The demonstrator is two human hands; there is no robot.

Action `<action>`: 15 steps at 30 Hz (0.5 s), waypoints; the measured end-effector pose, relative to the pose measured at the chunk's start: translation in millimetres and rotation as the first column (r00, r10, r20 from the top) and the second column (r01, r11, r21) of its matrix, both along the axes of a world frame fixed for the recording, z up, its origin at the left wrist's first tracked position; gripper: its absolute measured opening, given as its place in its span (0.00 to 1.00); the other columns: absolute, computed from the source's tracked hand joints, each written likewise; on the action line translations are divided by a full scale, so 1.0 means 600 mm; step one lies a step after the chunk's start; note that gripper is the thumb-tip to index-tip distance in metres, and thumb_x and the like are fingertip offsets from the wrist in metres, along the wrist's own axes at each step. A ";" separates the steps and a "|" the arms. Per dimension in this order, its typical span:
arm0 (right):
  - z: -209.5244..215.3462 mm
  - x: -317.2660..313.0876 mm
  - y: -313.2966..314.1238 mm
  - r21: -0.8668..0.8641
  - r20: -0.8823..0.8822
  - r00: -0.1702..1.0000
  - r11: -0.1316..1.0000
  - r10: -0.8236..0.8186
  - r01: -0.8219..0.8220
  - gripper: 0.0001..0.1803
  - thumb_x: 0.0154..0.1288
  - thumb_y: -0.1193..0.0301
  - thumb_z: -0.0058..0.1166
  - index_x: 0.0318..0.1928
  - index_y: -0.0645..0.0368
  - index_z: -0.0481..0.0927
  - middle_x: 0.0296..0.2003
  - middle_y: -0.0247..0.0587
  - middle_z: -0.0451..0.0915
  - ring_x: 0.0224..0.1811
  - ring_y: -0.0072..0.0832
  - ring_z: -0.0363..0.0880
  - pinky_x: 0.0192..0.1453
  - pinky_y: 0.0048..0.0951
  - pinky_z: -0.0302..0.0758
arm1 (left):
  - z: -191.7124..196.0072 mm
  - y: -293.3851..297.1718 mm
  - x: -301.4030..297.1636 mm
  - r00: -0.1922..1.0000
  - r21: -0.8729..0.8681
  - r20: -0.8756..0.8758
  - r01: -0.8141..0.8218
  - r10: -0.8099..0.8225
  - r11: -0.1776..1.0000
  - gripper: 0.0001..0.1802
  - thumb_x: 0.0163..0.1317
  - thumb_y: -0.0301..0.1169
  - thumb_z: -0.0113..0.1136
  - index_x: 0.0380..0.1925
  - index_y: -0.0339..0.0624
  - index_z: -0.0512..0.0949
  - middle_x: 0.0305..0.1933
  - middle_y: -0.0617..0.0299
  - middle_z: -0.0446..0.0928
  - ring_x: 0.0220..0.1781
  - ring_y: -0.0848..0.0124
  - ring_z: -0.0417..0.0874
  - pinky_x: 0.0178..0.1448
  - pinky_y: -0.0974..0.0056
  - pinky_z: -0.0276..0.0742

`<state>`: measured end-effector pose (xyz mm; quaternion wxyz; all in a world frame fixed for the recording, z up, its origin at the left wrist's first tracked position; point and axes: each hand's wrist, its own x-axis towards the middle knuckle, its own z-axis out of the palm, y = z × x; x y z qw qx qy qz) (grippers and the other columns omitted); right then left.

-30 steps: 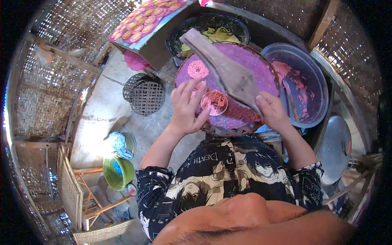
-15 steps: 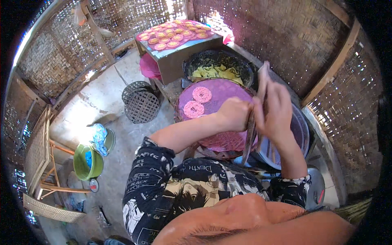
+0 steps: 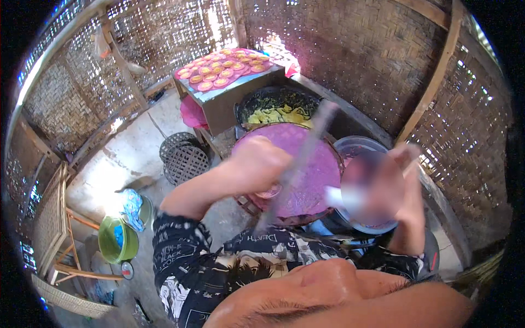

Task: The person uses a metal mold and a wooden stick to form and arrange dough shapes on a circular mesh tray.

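My left hand (image 3: 261, 164) is closed into a loose fist over the near left part of the round purple-covered tray (image 3: 322, 164); the fingers are curled under, and I cannot tell from this view what they grip. A long, flat wooden paddle (image 3: 298, 164) runs slantwise just right of these fingers, from a blurred upper end beyond them down to a dark tip nearer my chest; whether my left fingers hold it is not clear. A small pink disc (image 3: 269, 191) lies on the tray directly beneath the left fist. My right hand (image 3: 391, 183) is raised to the right of the tray and strongly motion-blurred; its fingers appear curled, but how far they are closed cannot be read. It hovers over a grey basin (image 3: 358, 147) holding pink material, which sits touching the tray's right edge. Beyond the fingers of both hands stands a dark round pan (image 3: 276, 106) with yellow content, and farther beyond, to the left, a small grey table (image 3: 229, 95) carries a pink sheet set with rows of orange and pink discs. Left of my left fingers, on the pale concrete floor (image 3: 126, 158), stand two dark wire baskets (image 3: 183, 158). Well to the left and nearer to me is a green bucket (image 3: 117, 240) beside a wooden frame (image 3: 60, 229). Woven bamboo walls (image 3: 350, 60) with timber posts enclose the room on all sides, with daylight showing through the weave.
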<state>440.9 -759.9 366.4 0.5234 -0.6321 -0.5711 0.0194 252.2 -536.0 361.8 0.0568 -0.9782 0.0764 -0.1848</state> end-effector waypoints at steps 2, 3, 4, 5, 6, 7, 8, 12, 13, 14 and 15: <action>0.004 0.043 -0.031 0.204 -0.226 0.934 0.924 -0.277 0.324 0.23 0.44 0.87 0.45 0.43 0.56 0.59 0.29 0.31 0.64 0.31 0.18 0.65 0.32 0.16 0.65 | -0.020 0.057 0.004 0.985 -0.107 0.076 -0.145 0.154 0.984 0.12 0.42 0.38 0.62 0.24 0.44 0.75 0.19 0.61 0.73 0.23 0.65 0.76 0.30 0.61 0.71; 0.005 0.064 -0.029 0.412 -0.156 0.971 0.882 -0.181 0.230 0.22 0.46 0.86 0.45 0.43 0.55 0.59 0.29 0.32 0.64 0.30 0.18 0.65 0.29 0.17 0.65 | -0.042 0.078 0.003 0.988 -0.094 0.057 -0.136 0.142 0.986 0.12 0.42 0.38 0.62 0.24 0.44 0.75 0.19 0.61 0.73 0.23 0.65 0.76 0.30 0.61 0.71; 0.002 0.066 -0.024 0.545 -0.156 0.965 0.797 -0.210 0.262 0.22 0.51 0.82 0.49 0.46 0.56 0.59 0.31 0.32 0.65 0.31 0.18 0.64 0.32 0.19 0.64 | -0.064 0.091 0.005 0.996 -0.551 0.090 0.028 0.027 0.834 0.11 0.43 0.34 0.62 0.27 0.43 0.75 0.24 0.62 0.75 0.26 0.69 0.77 0.33 0.64 0.72; -0.002 0.058 -0.005 0.623 -0.337 0.908 0.665 -0.248 0.413 0.18 0.53 0.79 0.50 0.43 0.56 0.61 0.31 0.33 0.67 0.29 0.19 0.66 0.31 0.20 0.65 | -0.079 0.088 0.016 0.987 -0.877 0.152 0.162 -0.060 0.453 0.12 0.43 0.30 0.62 0.30 0.41 0.76 0.28 0.63 0.77 0.30 0.72 0.78 0.36 0.67 0.74; 0.003 0.055 0.014 0.702 -0.384 0.902 0.573 -0.196 0.423 0.16 0.54 0.77 0.52 0.40 0.57 0.62 0.28 0.35 0.69 0.28 0.20 0.68 0.31 0.21 0.67 | -0.073 0.072 0.038 0.996 -0.988 0.034 0.047 -0.088 0.147 0.12 0.47 0.28 0.59 0.33 0.39 0.75 0.31 0.61 0.76 0.30 0.73 0.76 0.36 0.68 0.74; -0.002 0.051 0.047 0.721 -0.492 0.856 0.476 -0.162 0.504 0.13 0.55 0.77 0.51 0.38 0.57 0.62 0.25 0.36 0.70 0.27 0.21 0.69 0.31 0.21 0.68 | -0.067 0.059 0.054 0.987 -0.980 -0.091 -0.113 -0.135 -0.166 0.12 0.50 0.25 0.56 0.37 0.36 0.74 0.33 0.59 0.75 0.29 0.73 0.75 0.37 0.69 0.74; -0.011 0.046 0.075 0.760 -0.460 0.882 0.466 -0.104 0.452 0.10 0.57 0.75 0.49 0.37 0.58 0.62 0.24 0.37 0.70 0.26 0.23 0.71 0.30 0.22 0.69 | -0.066 0.041 0.044 0.977 -0.979 -0.196 -0.191 0.086 -0.065 0.17 0.50 0.29 0.58 0.42 0.37 0.71 0.38 0.58 0.74 0.33 0.72 0.75 0.37 0.69 0.74; -0.085 0.001 0.147 0.771 -0.533 0.810 0.535 0.245 0.345 0.09 0.60 0.72 0.48 0.36 0.55 0.61 0.27 0.39 0.71 0.29 0.26 0.73 0.30 0.25 0.72 | -0.040 -0.038 0.109 0.810 -0.782 0.573 0.586 0.125 -0.210 0.26 0.52 0.42 0.58 0.49 0.44 0.65 0.49 0.55 0.67 0.45 0.69 0.72 0.43 0.63 0.73; -0.098 -0.012 0.154 0.809 -0.504 0.793 0.510 0.344 0.292 0.11 0.59 0.72 0.49 0.37 0.55 0.60 0.31 0.40 0.70 0.31 0.28 0.73 0.35 0.28 0.72 | -0.058 -0.011 0.119 0.751 -0.720 0.659 0.647 0.043 -0.250 0.25 0.51 0.44 0.59 0.47 0.46 0.66 0.49 0.57 0.66 0.48 0.69 0.70 0.48 0.60 0.71; -0.120 -0.020 0.170 0.866 -0.386 0.791 0.481 0.474 0.135 0.16 0.54 0.71 0.55 0.41 0.55 0.63 0.33 0.40 0.70 0.36 0.30 0.72 0.42 0.30 0.71 | -0.065 0.015 0.103 0.682 -0.661 0.731 0.703 -0.016 -0.264 0.25 0.50 0.45 0.59 0.46 0.49 0.66 0.49 0.60 0.66 0.51 0.70 0.68 0.53 0.56 0.68; -0.137 -0.008 0.167 0.864 -0.396 0.793 0.481 0.463 0.151 0.16 0.54 0.71 0.55 0.41 0.55 0.63 0.33 0.40 0.70 0.36 0.30 0.72 0.42 0.30 0.71 | -0.081 0.039 0.075 0.640 -0.616 0.768 0.746 0.020 -0.254 0.25 0.49 0.45 0.61 0.45 0.50 0.67 0.48 0.62 0.65 0.53 0.67 0.66 0.57 0.54 0.65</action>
